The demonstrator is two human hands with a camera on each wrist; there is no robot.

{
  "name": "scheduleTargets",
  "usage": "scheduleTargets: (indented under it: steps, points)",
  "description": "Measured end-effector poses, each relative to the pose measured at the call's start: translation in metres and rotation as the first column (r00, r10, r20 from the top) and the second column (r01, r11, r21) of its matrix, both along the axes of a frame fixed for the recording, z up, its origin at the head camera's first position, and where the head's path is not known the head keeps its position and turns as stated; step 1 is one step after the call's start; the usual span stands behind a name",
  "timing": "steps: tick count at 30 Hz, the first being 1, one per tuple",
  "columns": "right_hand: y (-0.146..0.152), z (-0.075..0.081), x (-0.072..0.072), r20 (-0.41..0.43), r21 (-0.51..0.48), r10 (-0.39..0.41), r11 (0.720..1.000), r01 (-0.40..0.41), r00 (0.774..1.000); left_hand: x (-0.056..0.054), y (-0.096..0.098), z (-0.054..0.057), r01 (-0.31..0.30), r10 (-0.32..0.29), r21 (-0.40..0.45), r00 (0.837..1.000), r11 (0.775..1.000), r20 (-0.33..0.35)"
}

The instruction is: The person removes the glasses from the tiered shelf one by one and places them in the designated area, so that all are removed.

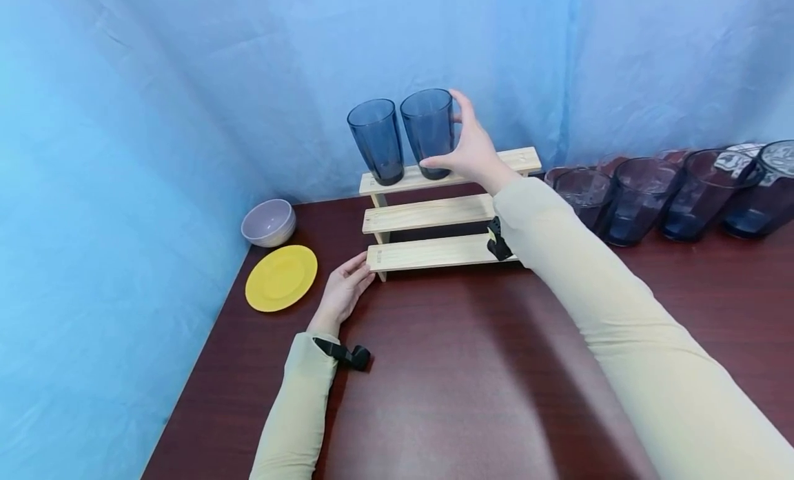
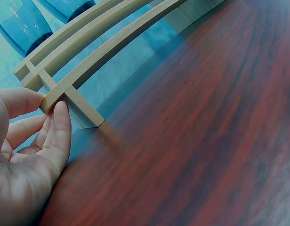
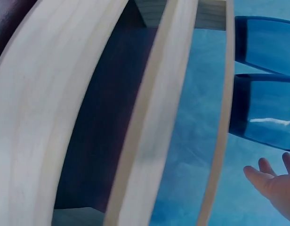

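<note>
Two blue drinking glasses, a left one [image 1: 378, 142] and a right one [image 1: 428, 132], stand upright side by side on the top board of a three-step wooden shelf [image 1: 428, 252]. My right hand [image 1: 471, 145] is beside the right glass, thumb and fingers spread around it in the head view. In the right wrist view a gap shows between the fingertips [image 3: 251, 173] and that glass [image 3: 269, 110]. At the shelf's lower left corner, my left hand [image 1: 345, 290] pinches the end of the lowest board [image 2: 69, 84] between thumb and fingers.
Several more dark glasses [image 1: 639, 197] stand in a row to the right of the shelf. At the left lie a yellow plate [image 1: 281, 278] and a pale purple bowl [image 1: 269, 223]. Blue cloth [image 1: 298, 66] hangs behind and left of the table [image 1: 446, 370].
</note>
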State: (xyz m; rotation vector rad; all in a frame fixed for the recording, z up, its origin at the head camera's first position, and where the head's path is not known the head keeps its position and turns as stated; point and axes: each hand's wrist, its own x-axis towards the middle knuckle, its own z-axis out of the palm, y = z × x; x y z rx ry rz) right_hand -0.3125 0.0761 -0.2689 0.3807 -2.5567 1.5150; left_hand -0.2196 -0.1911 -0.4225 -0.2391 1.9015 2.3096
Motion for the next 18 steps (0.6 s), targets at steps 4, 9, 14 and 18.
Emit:
scheduleTargets:
  steps: [4,9,14,18]
  points:
    - [-0.005,-0.008,-0.002,0.019,-0.017,0.000,1.000,0.001,1.000,0.000,-0.003,-0.001,-0.002,0.002,0.005,1.000,1.000,0.001]
    - [-0.011,-0.016,-0.003,0.003,-0.021,-0.033,0.999,0.033,0.999,0.000,-0.004,-0.002,0.004,-0.004,0.009,1.000,1.000,0.000]
    - [-0.014,-0.020,-0.002,-0.005,-0.032,-0.085,0.996,0.085,0.996,0.000,-0.002,-0.004,0.011,-0.011,0.018,1.000,1.000,-0.002]
    - [-0.015,-0.021,-0.003,-0.015,-0.047,-0.117,0.992,0.116,0.993,-0.001,-0.001,-0.004,0.015,-0.015,0.025,1.000,1.000,-0.002]
